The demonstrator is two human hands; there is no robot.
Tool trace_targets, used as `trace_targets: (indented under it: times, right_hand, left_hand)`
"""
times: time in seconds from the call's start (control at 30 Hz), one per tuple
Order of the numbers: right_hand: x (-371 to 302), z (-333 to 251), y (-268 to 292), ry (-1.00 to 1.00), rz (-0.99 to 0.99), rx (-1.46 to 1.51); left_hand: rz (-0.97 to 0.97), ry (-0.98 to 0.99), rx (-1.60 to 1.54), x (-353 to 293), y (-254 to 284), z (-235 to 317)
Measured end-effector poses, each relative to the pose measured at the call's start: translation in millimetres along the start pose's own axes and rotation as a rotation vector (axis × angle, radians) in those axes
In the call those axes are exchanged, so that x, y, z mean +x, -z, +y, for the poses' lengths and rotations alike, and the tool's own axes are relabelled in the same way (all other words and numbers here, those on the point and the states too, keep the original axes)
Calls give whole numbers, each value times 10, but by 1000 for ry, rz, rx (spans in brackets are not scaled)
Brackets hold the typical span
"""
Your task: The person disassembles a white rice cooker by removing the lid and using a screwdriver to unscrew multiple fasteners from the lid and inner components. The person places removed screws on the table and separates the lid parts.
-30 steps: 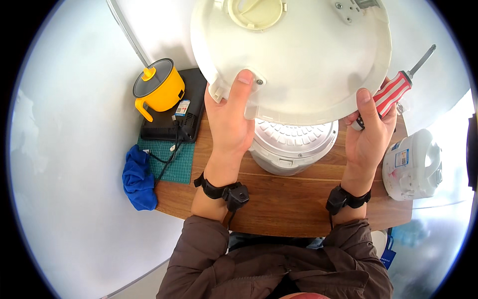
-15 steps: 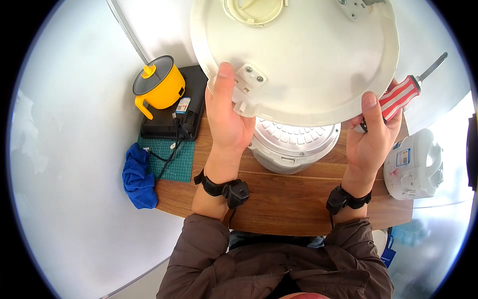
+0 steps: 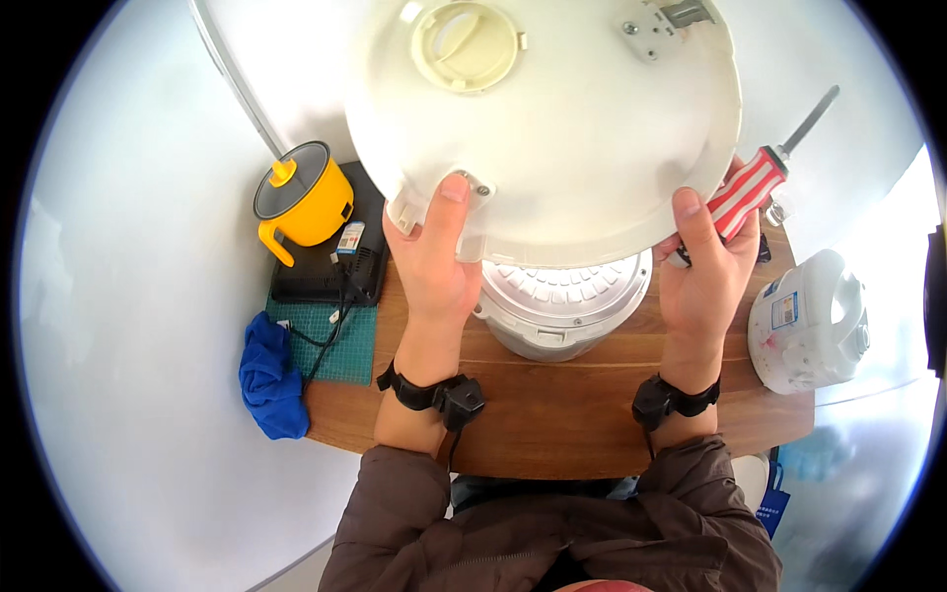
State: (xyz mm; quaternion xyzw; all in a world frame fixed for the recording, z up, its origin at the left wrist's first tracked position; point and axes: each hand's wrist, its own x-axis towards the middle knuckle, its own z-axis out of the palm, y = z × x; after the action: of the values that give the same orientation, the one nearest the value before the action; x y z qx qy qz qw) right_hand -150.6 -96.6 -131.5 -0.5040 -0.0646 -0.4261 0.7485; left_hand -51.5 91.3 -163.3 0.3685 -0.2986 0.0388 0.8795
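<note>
A large round white plastic lid cover (image 3: 562, 148) is raised in front of me, its inner face toward me. A cream round vent piece (image 3: 466, 47) and a metal hinge bracket (image 3: 651, 30) sit on that face. My left hand (image 3: 436, 271) grips the lower left rim, thumb beside a small screwed plate. My right hand (image 3: 708, 281) pinches the lower right rim and also holds a screwdriver (image 3: 750, 192) with a red-and-white striped handle, its shaft pointing up and right. Below the cover stands a round white cooker (image 3: 557, 340) with a silvery embossed top, partly hidden.
A yellow pot (image 3: 308, 207) with a dark lid rests on a black flat appliance (image 3: 316, 286) at left. Near it are a green cutting mat (image 3: 350, 345), a cable and a blue cloth (image 3: 268, 380). A white appliance with a handle (image 3: 804, 326) stands at the wooden table's (image 3: 562, 424) right edge.
The lid cover, both hands and the screwdriver have shifted left in view, and more of the cover's upper part shows. The view itself has shifted slightly. Both grips stay the same.
</note>
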Motion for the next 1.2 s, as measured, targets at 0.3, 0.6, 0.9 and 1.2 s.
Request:
trace_targets:
  times: [0.3,0.6,0.9,1.2]
  right_hand:
    - [-16,-15,13,-18,22,-18]
    - [-9,-34,-40,-42,55,-60]
    - [103,61,166,-93,249,55]
    - [553,-98,843,-6,503,93]
  left_hand:
    - [22,-1,58,0,-16,8]
    - [85,69,-16,23,-80,48]
    - [-156,29,104,187,22,203]
    - [190,-94,728,435,882,778]
